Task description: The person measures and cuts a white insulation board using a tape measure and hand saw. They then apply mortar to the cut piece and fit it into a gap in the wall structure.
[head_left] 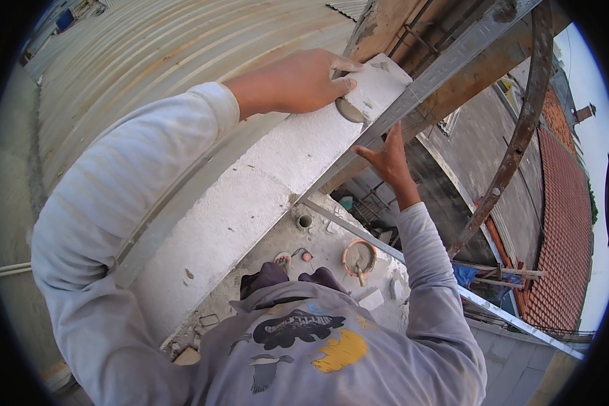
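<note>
A long white block wall runs diagonally up to the right, with its smooth top facing me. My left hand is at its far end, gripping the edge of the white end block; thumb and forefinger lie over it, while the other fingers are hidden. Just below that thumb juts a grey, rounded flat piece, whose kind I cannot make out. My right hand is open, thumb and fingers spread beside the metal channel along the block's right side. Whether it touches the channel is unclear.
Corrugated roofing spreads beyond the wall. Down by my feet are a round mortar tub with a wooden-handled tool, a pipe opening and a pale block. A curved rusty bar and a slanting metal strip stand to the right.
</note>
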